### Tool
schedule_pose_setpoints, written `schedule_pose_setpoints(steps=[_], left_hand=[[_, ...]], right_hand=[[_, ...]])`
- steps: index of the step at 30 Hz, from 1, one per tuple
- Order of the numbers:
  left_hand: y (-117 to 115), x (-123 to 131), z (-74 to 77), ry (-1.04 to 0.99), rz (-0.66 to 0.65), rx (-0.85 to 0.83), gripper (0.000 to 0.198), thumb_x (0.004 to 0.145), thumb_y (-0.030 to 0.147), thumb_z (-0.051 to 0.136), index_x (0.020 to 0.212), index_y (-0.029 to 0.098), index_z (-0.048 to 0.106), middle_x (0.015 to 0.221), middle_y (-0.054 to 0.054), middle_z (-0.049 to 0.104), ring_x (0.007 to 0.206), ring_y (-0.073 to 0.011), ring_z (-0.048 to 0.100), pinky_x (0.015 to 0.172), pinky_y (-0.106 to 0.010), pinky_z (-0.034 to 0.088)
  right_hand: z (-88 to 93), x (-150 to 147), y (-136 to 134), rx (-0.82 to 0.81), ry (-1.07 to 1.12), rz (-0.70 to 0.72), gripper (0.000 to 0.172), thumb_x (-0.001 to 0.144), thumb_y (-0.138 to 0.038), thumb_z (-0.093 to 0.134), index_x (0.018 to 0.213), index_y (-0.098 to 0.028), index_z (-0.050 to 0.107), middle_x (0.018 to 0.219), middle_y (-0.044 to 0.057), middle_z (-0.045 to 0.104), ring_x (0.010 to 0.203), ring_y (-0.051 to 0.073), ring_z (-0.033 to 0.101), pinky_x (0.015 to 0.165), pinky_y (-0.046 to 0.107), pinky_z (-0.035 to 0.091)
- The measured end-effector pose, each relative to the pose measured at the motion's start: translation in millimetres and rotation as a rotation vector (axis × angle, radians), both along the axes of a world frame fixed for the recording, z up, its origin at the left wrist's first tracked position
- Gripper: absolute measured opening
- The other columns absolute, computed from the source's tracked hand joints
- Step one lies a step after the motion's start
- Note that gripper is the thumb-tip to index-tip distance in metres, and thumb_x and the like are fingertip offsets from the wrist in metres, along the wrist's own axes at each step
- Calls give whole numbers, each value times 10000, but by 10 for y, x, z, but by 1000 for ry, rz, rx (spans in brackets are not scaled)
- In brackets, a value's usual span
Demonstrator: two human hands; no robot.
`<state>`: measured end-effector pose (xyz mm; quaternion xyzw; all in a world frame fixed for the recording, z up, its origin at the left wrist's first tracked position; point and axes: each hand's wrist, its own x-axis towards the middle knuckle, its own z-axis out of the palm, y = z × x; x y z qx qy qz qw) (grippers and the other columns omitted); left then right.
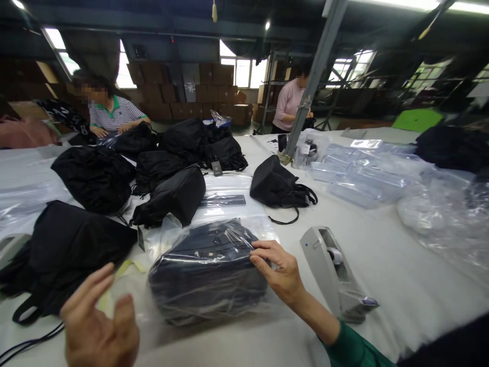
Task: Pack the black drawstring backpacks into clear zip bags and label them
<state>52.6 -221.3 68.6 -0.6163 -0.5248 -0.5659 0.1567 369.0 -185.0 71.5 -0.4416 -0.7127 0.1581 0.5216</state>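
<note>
Your left hand [100,326] hovers nearest the lens: open, fingers loosely curled, holding nothing. The bagged black pack [208,270] lies just right of it and a little beyond, on the white table [382,255], long axis running left-right. Your right hand [277,270] is the 1 in contact, wrist straight, fingertips pinching the clear film at the pack's right end. The tape dispenser [336,270] sits just right of that wrist. Farther off are loose black bags [95,178], then 2 people: a striped-shirt co-worker [112,114] and a pink-shirt co-worker [288,102].
</note>
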Motion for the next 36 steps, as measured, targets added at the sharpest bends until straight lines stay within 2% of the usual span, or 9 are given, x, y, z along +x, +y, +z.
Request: schedule_pose_setpoints(steps=[3,7,12,17,19,22,26,30,36], left_hand=[[8,514,210,405,-245,30,567,877,433,603,1371,188,467,1267,-158,594,1114,-336,581,1038,-595,373],[302,856,163,604,-286,-107,396,933,362,557,1244,117,550,981,-109,714,864,-235,647,840,-398,479],[466,757,-36,595,-311,-48,253,933,258,576,1164,156,601,931,-52,736,725,-181,623,670,-324,429],[473,678,-45,712,-378,-2,167,928,259,583,1077,224,648,1073,-23,726,706,-169,601,662,-320,414],[469,664,-48,706,-406,-8,154,926,268,589,1056,220,656,1018,-13,736,710,-167,604,671,-312,418],[452,628,-87,707,-416,16,176,913,268,610,1075,217,658,1003,-19,740,737,-172,622,691,-306,429],[478,555,-193,710,-379,48,254,872,295,668,1119,241,652,1014,-11,746,736,-183,638,682,-308,437],[500,507,-256,713,-381,49,288,883,298,649,1163,236,626,1025,-25,749,735,-196,648,661,-309,435],[471,497,-287,706,-379,20,279,893,283,620,1170,244,617,1055,-30,747,777,-203,670,721,-314,457]], right_hand=[[49,-7,-11,-77,52,21,62,830,-268,702,818,-241,756,961,66,718,925,223,663,839,358,528],[107,53,47,-266,154,43,128,800,-332,719,834,-210,740,888,48,708,840,198,650,785,318,512],[-57,86,233,-381,154,-36,272,819,-430,655,782,-172,733,740,28,681,659,156,584,614,264,464],[-128,137,272,-349,146,-167,273,806,-415,639,746,-162,721,718,50,693,624,174,586,593,283,457],[-55,364,120,-311,135,-245,281,816,-431,624,773,-171,721,782,62,706,713,197,613,676,303,474],[52,979,-281,-289,158,-465,362,823,-516,598,888,-184,726,942,82,720,913,239,632,824,336,475],[2,1780,-877,-476,245,-780,570,743,-682,564,908,-166,743,1037,134,721,1024,305,623,919,413,454],[-199,1991,-1113,-693,270,-739,562,667,-702,632,700,-155,757,801,126,739,903,307,659,851,408,472],[-223,1834,-987,-787,342,-579,516,566,-643,746,649,-134,756,637,76,696,738,244,638,692,326,460]])
